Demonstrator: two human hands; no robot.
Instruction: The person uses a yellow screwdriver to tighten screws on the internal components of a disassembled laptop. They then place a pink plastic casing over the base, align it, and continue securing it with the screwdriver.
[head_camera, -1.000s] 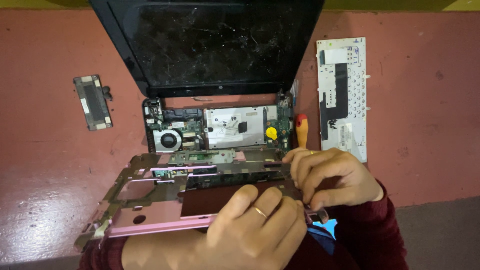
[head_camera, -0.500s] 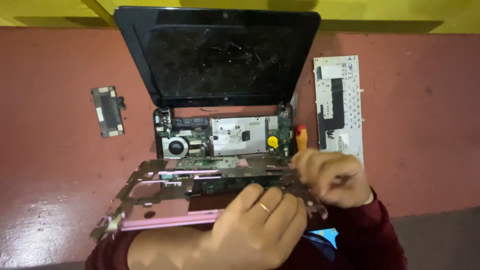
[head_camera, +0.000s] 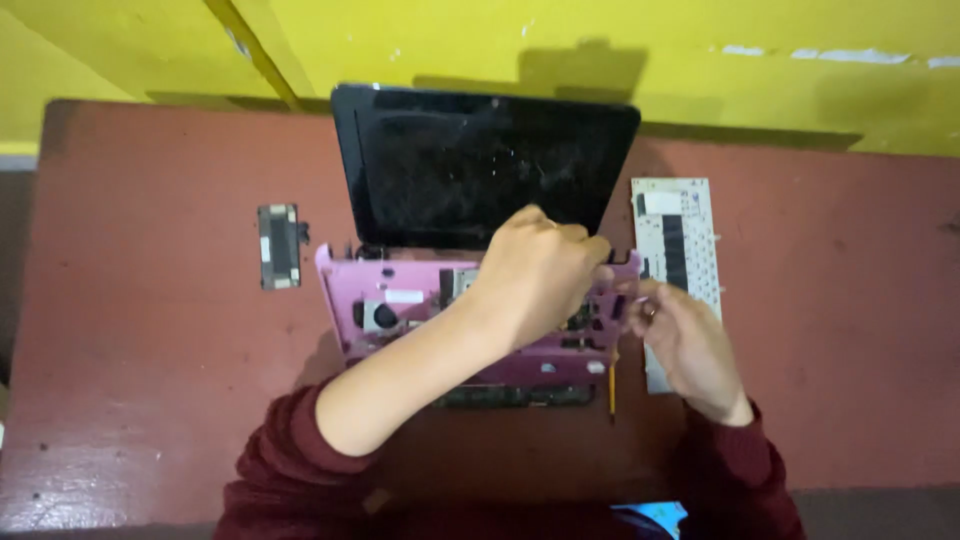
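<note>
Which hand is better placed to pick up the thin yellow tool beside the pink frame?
Right: the right hand is beside the thin yellow tool; the left hand grips the pink frame at its rear edge.

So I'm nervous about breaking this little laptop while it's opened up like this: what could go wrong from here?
Both hands, left hand and right hand, work at the pink cover near the hinge; forcing it might crack the thin plastic or strain the black screen. The detached keyboard lies right beside the right hand and could get knocked. The small loose part could get mislaid.
</note>
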